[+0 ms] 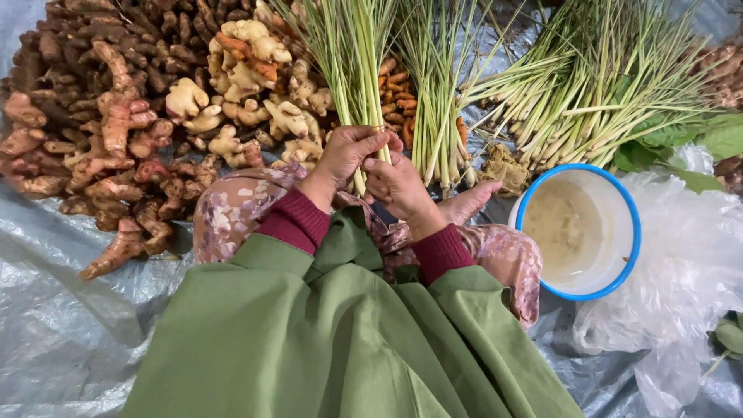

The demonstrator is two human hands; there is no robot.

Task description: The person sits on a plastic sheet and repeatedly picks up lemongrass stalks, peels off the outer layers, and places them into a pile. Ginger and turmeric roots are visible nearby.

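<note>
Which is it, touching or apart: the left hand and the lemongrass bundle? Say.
Touching. The head view shows the left hand closed around the lemongrass bundle near its base, fingers wrapped over the stalks.

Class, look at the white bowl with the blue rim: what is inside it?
The bowl holds pale, cloudy liquid with a few small bits floating. The bottom beneath the liquid cannot be seen.

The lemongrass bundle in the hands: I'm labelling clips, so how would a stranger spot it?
Start at the plastic sheet spread with roots and stalks, then find the green-sleeved arms. The left hand and right hand both grip the lemongrass bundle near its base. Unlike the other lemongrass bundles lying to the right, it is the only one being held.
</note>
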